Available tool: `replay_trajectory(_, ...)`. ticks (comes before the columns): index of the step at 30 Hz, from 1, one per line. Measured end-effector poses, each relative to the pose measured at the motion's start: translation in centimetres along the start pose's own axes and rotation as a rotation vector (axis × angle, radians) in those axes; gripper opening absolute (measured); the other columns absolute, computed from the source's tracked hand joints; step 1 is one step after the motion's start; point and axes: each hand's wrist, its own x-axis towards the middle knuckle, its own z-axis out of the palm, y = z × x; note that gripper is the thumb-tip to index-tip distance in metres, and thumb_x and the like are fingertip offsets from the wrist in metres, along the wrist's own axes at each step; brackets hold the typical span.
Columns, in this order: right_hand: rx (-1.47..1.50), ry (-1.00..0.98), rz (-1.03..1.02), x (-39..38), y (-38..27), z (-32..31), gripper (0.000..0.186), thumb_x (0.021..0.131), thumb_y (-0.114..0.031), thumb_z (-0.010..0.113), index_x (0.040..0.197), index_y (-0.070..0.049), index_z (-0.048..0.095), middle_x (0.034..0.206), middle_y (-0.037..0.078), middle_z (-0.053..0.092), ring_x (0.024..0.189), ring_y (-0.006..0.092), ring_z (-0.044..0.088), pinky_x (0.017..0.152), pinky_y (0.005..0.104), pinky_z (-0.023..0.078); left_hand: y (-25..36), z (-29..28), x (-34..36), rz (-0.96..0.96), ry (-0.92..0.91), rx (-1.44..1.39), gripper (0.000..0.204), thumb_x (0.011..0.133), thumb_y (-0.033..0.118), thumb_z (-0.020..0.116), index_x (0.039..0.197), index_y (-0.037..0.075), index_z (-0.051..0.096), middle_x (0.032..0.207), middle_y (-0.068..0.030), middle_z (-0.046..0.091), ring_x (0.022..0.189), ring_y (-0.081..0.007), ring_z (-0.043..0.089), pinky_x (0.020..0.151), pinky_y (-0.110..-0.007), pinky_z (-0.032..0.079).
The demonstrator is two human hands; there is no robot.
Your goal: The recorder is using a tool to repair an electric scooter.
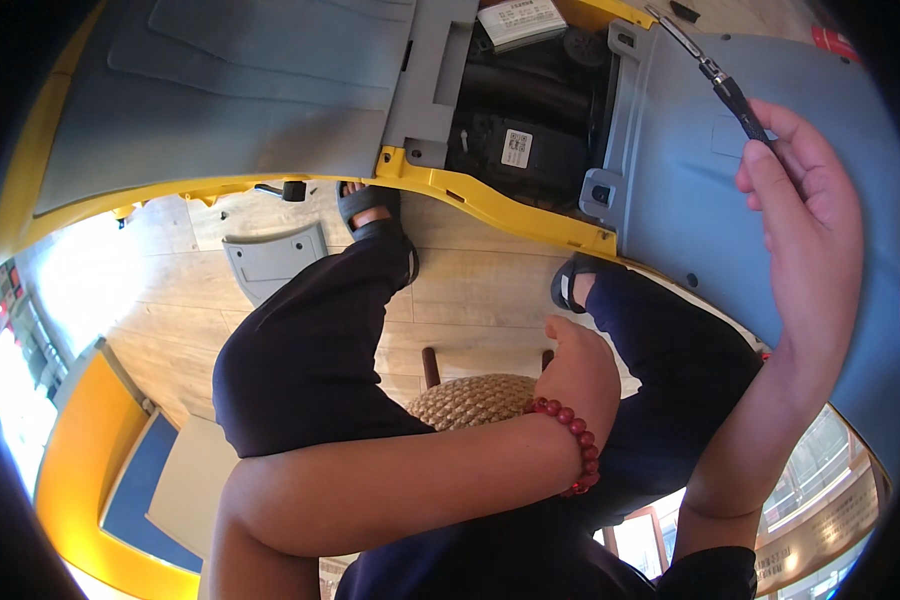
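Note:
My right hand [800, 200] grips the black knurled handle of a driver tool [728, 92], its silver shaft tipped toward the top edge, over a blue-grey panel [710, 220]. My left hand [580, 365], wearing a red bead bracelet [581, 435], hangs between my knees near a woven stool [470, 395]; its fingers are mostly hidden. In front of me, a yellow frame [490, 205] borders an open black compartment [520, 95] with a silver labelled box [520, 22]. A grey slatted panel [200, 90] lies to its left.
A loose grey cover [270, 258] lies on the wooden floor [450, 290], near my sandalled left foot. A small black fitting [292, 190] sticks out below the frame. A yellow and blue structure [85, 440] stands at lower left. A red object [832, 42] sits at upper right.

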Motion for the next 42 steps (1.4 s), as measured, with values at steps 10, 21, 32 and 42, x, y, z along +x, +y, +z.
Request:
replay_trajectory(10,0.047,-0.08,-0.05,-0.6,0.8,-0.1,0.028,0.09,-0.011,0.056,0.116,-0.002,0.057,0.079,-0.001,0.053,0.074,0.0036,0.045,0.067,0.0169,0.036,0.8,0.7,-0.2,-0.04,0.024,0.018,0.035,0.089,0.019,0.046,0.116,-0.001,0.057,0.106,-0.0165,0.061,0.1,-0.0302,0.058,0.091,-0.049,0.04)
replay_trajectory(21,-0.114,-0.183,0.012,-1.2,-0.2,2.0,0.02,0.086,-0.008,0.06,0.104,0.0,0.058,0.084,-0.001,0.058,0.077,0.0054,0.048,0.069,0.0198,0.039,1.0,1.2,-0.9,-0.077,0.095,-0.018,0.032,0.089,0.019,0.047,0.111,0.001,0.06,0.103,-0.0144,0.062,0.098,-0.0297,0.058,0.092,-0.048,0.038)
replay_trajectory(32,-0.158,-0.261,-0.089,-0.5,1.0,5.2,0.017,0.083,-0.009,0.061,0.098,0.0,0.06,0.074,0.007,0.062,0.065,0.0124,0.054,0.064,0.0272,0.045,-0.2,1.1,-1.5,-0.102,0.095,-0.061,0.032,0.088,0.019,0.047,0.112,0.001,0.06,0.104,-0.0146,0.062,0.1,-0.0307,0.058,0.093,-0.049,0.037)
replay_trajectory(42,-0.205,-0.336,-0.089,-0.2,0.4,7.5,0.018,0.083,-0.009,0.062,0.098,0.001,0.064,0.074,0.012,0.064,0.063,0.0144,0.057,0.061,0.0275,0.046,-1.4,1.1,-2.7,-0.145,0.11,-0.076,0.033,0.088,0.02,0.048,0.112,0.001,0.06,0.103,-0.0134,0.062,0.101,-0.0293,0.057,0.093,-0.05,0.035)
